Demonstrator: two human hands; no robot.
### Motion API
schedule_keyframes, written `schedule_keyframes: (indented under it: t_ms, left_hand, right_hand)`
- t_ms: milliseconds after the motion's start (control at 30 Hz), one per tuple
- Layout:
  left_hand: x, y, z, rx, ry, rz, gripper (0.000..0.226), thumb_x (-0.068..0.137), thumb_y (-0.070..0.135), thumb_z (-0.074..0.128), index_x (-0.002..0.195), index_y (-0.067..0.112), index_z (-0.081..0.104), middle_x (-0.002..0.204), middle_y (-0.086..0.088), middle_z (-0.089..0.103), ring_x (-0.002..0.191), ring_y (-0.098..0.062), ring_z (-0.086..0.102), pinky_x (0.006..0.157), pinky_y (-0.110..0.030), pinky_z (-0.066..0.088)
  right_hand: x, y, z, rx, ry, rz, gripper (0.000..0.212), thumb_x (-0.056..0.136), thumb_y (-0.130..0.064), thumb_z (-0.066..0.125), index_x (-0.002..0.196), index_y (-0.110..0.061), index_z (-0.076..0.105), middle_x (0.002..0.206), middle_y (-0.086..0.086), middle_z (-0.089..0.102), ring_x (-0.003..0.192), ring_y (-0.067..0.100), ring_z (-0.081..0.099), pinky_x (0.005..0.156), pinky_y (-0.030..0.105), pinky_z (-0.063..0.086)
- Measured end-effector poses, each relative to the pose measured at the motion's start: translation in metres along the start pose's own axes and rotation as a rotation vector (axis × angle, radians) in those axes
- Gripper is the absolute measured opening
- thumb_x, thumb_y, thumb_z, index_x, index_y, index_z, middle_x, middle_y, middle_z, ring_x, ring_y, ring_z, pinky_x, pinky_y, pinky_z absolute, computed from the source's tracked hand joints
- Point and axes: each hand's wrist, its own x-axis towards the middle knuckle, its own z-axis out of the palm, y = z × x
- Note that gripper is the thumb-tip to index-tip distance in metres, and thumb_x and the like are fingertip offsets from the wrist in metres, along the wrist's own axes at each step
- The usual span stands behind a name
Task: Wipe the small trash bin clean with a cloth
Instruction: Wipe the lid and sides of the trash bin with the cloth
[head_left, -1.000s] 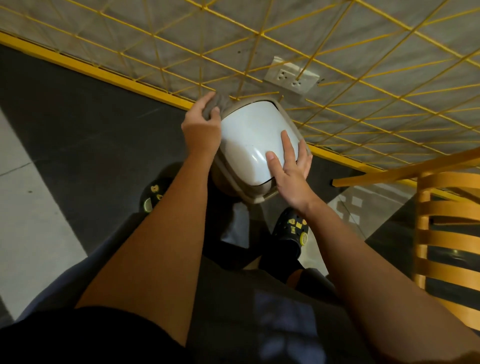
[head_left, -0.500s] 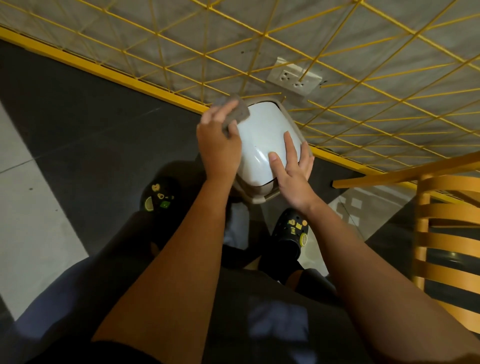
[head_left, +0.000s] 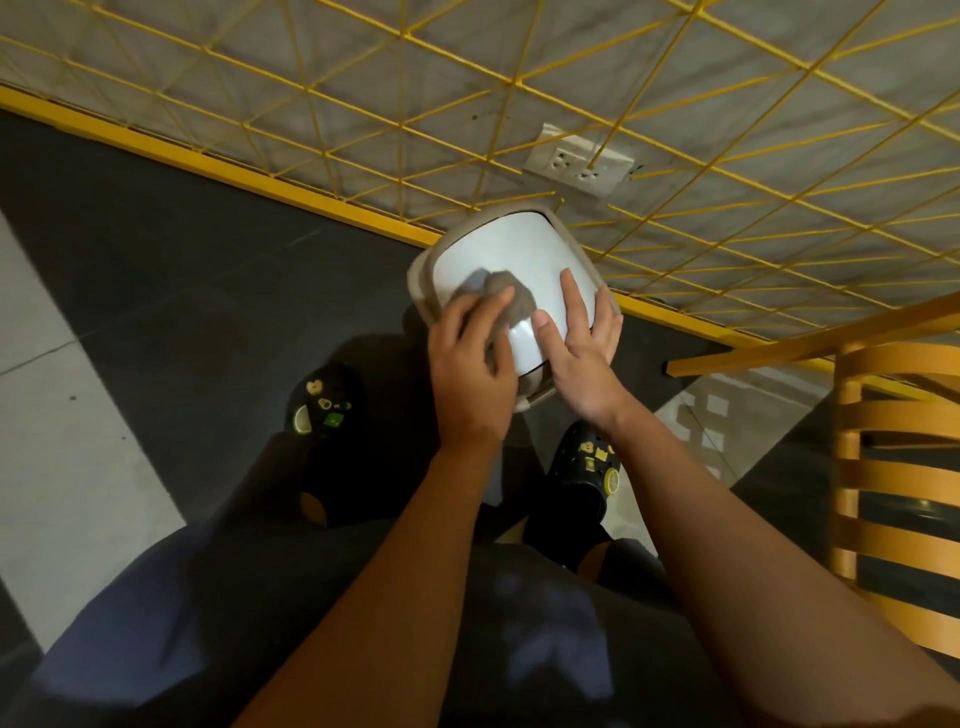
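The small trash bin (head_left: 422, 285) stands on the dark floor (head_left: 182, 270), close against the wall (head_left: 363, 78). The left hand (head_left: 470, 369) grips the grey cloth (head_left: 511, 297), bunched in its curled fingers, and presses it onto the white lid (head_left: 519, 244), probably so the wad rubs firmly. The right hand (head_left: 584, 358) lies flat on the lid with its fingers straight, holding nothing. It seems to be bracing the bin so it neither slides nor tips under the wiping.

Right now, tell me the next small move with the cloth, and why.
Probably slide the cloth away across the white lid toward its far edge: the left hand presses it on the lid's near left part, the far half lies bare, and the right hand steadies the bin.
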Motion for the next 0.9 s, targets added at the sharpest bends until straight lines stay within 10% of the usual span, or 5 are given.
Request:
schedule_keyframes:
  t_ms: [300, 667, 900]
  left_hand:
    - [0.037, -0.028, -0.003, -0.213, 0.213, -0.527, 0.033, 0.087, 0.007, 0.054, 0.120, 0.012, 0.056, 0.126, -0.004, 0.056, 0.118, -0.014, 0.050, 0.091, -0.007, 0.033]
    - [-0.022, -0.013, 0.003, -0.310, 0.115, -0.670, 0.035, 0.089, 0.009, 0.052, 0.122, 0.018, 0.047, 0.129, -0.007, 0.054, 0.117, -0.018, 0.052, 0.073, -0.004, 0.044]
    - [-0.053, 0.013, 0.017, -0.372, 0.105, -0.847, 0.033, 0.090, 0.002, 0.049, 0.120, 0.011, 0.043, 0.131, -0.014, 0.047, 0.117, -0.025, 0.051, 0.095, -0.034, 0.048]
  right_hand:
    - [-0.002, -0.004, 0.000, -0.008, -0.001, 0.024, 0.055, 0.094, -0.051, 0.035, 0.142, -0.046, 0.010, 0.154, 0.000, -0.020, 0.139, 0.023, -0.027, 0.113, 0.046, -0.005]
    - [-0.004, -0.008, 0.000, 0.005, 0.014, 0.035, 0.055, 0.094, -0.049, 0.036, 0.143, -0.044, 0.011, 0.154, 0.002, -0.020, 0.139, 0.023, -0.026, 0.114, 0.046, -0.005]
    - [-0.004, -0.006, 0.001, 0.000, 0.011, 0.032, 0.055, 0.094, -0.051, 0.035, 0.143, -0.045, 0.009, 0.154, 0.000, -0.020, 0.139, 0.022, -0.028, 0.113, 0.046, -0.006]
